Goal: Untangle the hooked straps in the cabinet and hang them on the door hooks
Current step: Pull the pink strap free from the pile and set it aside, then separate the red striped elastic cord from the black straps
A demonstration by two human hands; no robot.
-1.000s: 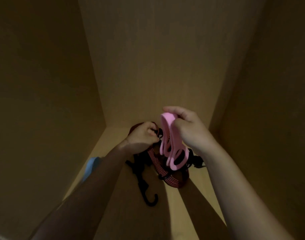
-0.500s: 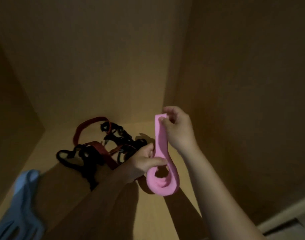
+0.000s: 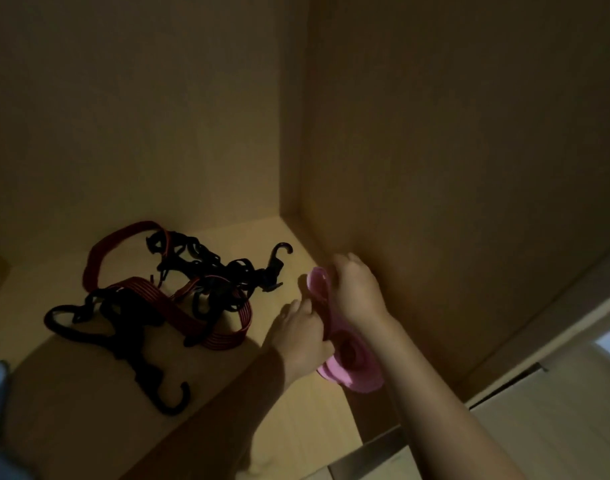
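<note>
The tangled bungee straps (image 3: 179,299) lie left of centre on the cabinet floor (image 3: 241,237). They are light, stretchy cords with stiff black hooks that snag, so I think you should take one by a free hook (image 3: 273,263). Your left hand (image 3: 302,336) and right hand (image 3: 357,292) both clamp the soft pink band (image 3: 359,379), now lower and nearer the right wall than before.

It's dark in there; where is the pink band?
Head view, right of centre: the left hand and right hand hold the pink band beside the cabinet's right wall, right of the tangled straps.
</note>
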